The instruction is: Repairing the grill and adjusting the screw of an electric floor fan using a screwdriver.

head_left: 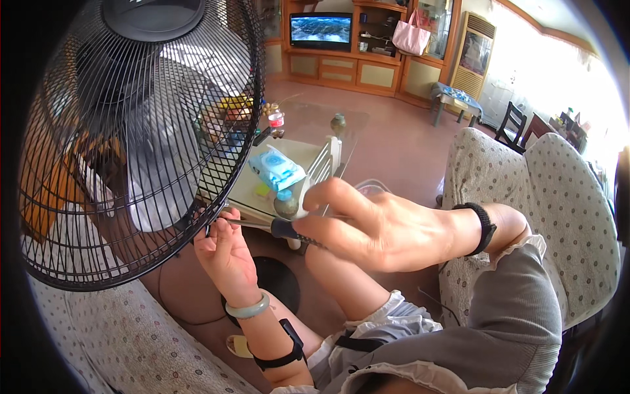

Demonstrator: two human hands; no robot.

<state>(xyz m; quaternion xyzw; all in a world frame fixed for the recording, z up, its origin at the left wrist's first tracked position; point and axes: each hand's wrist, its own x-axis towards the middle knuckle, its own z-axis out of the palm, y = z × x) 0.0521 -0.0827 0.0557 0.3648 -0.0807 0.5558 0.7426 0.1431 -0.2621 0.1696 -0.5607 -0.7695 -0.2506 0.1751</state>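
Note:
A black standing fan [141,131] with a wire guard and pale blades fills the left side. My left hand [226,259] is raised palm up at the guard's lower right rim [220,209], its thumb and fingers pinched there. A small dark piece shows at those fingertips, too small to make out. My right hand [367,226] holds a screwdriver [285,228] by its dark handle. The thin metal shaft points left, and its tip reaches the rim by my left fingertips. Whether the tip sits in a screw, I cannot tell.
Behind my hands stands a glass-topped table [295,148] with a blue wipes packet [275,168], a blue-capped jar [285,203] and a bottle [275,119]. A patterned sofa [492,184] is at right. Across the room are a wooden cabinet [338,69] and a television [320,31].

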